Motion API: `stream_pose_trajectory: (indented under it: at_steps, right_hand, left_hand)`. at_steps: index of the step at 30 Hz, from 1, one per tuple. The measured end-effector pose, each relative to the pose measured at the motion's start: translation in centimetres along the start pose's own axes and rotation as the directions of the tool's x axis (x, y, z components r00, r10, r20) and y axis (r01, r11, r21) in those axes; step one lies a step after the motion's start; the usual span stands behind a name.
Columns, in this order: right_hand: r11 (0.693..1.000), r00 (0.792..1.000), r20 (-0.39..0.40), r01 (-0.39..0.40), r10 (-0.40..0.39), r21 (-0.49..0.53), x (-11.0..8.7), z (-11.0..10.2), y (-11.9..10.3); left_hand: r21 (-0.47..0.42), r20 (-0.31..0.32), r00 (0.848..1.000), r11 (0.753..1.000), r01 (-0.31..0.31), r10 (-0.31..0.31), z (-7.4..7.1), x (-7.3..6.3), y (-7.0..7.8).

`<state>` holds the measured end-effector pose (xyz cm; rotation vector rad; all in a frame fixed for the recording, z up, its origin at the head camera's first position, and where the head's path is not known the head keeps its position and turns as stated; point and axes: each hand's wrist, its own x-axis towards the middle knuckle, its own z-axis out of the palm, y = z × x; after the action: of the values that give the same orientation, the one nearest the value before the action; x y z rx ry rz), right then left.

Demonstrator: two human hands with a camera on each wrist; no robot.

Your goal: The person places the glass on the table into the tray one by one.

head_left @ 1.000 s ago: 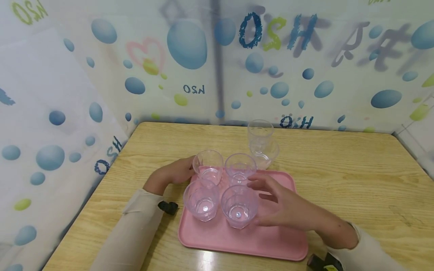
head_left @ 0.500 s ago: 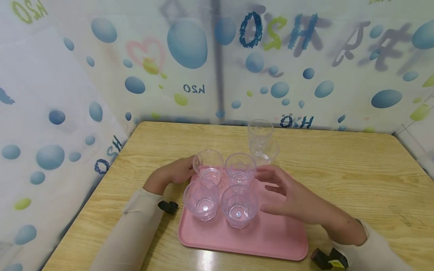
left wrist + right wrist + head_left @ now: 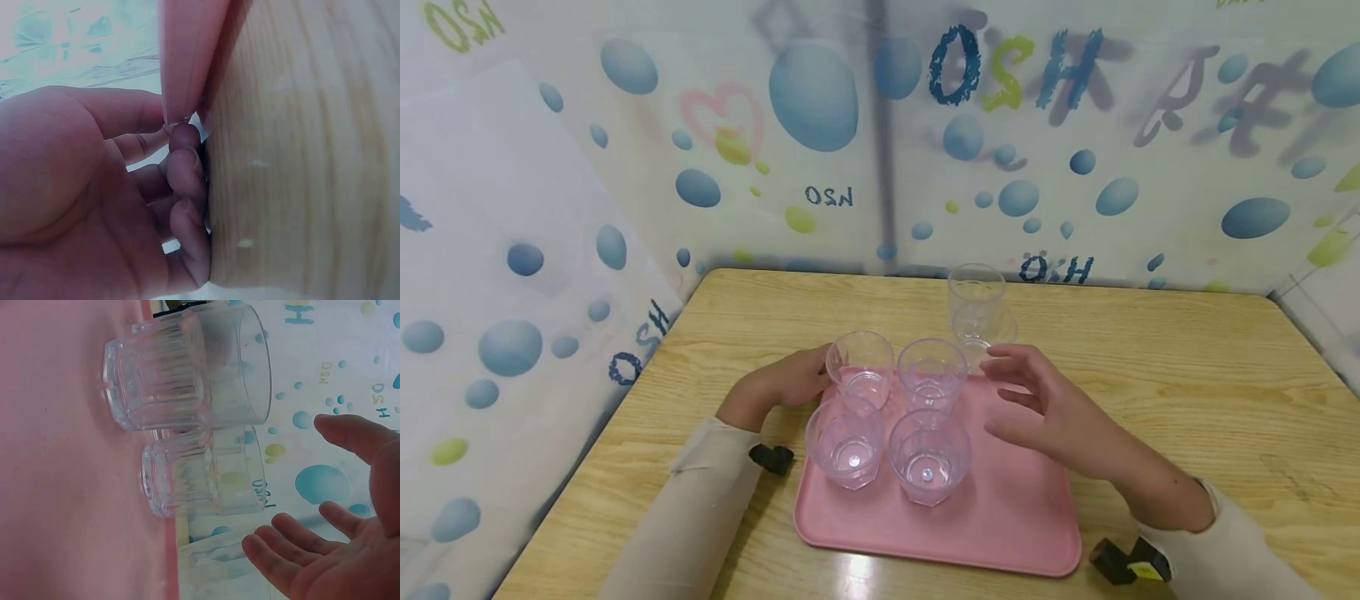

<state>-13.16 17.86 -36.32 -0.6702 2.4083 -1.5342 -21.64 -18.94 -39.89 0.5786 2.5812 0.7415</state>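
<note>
Several clear plastic cups stand upright on a pink tray [image 3: 1015,521], grouped over its left half. Of these, the nearest on the right is a cup [image 3: 929,467], with another cup [image 3: 932,371] behind it. My left hand [image 3: 790,379] holds the tray at its back left corner; the left wrist view shows the thumb [image 3: 134,112] against the rim and curled fingers [image 3: 187,172] low beside the table. Over the tray's right side, my right hand [image 3: 1060,417] hovers with fingers spread and holding nothing. The right wrist view shows it apart from a tumbler [image 3: 187,369].
Behind the tray, two more clear cups stand on the wooden table [image 3: 1210,400]: a farther cup [image 3: 976,287] and a nearer cup [image 3: 1000,329] overlapping it in the head view. A patterned wall [image 3: 1052,200] closes off the back and left.
My right hand has drawn away from the right-hand cups, moving right and toward the back. The cups on the tray and my left hand have stayed where they were.
</note>
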Motion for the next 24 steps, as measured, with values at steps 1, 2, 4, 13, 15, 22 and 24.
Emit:
stream_pose_trajectory:
  at_steps: [1,2,4,13,15,22,24]
  right_hand:
    - [1.0,1.0,-0.006,0.003,-0.003,-0.002,0.0,-0.1,0.0]
    - [1.0,1.0,-0.011,0.001,-0.001,-0.001,0.1,-0.2,0.1]
    - [1.0,1.0,-0.02,-0.009,0.009,0.004,0.1,-0.3,0.1]
    - [0.999,0.997,-0.066,-0.049,0.05,0.021,0.4,-0.9,0.4]
    - [0.999,0.996,-0.073,-0.049,0.05,0.019,0.4,-1.0,0.5]
    - [0.999,0.995,-0.089,-0.041,0.041,0.008,0.5,-1.2,0.7]
    - [0.999,0.995,-0.092,-0.041,0.041,0.007,0.5,-1.3,0.7]
  left_hand:
    - [0.001,0.001,1.0,1.0,0.001,-0.001,0.0,0.0,0.0]
    - [-0.002,0.002,1.0,1.0,0.006,-0.006,0.0,0.0,0.0]
    - [0.0,0.002,1.0,1.0,0.005,-0.005,0.0,0.0,0.0]
    - [-0.004,0.0,1.0,1.0,0.003,-0.003,0.0,0.0,0.0]
    - [0.0,-0.002,1.0,1.0,0.001,-0.001,0.0,0.1,-0.1]
    - [0.001,0.0,1.0,1.0,0.003,-0.003,0.0,0.1,-0.1]
    - [-0.007,0.001,1.0,1.0,0.006,-0.006,0.0,0.1,-0.1]
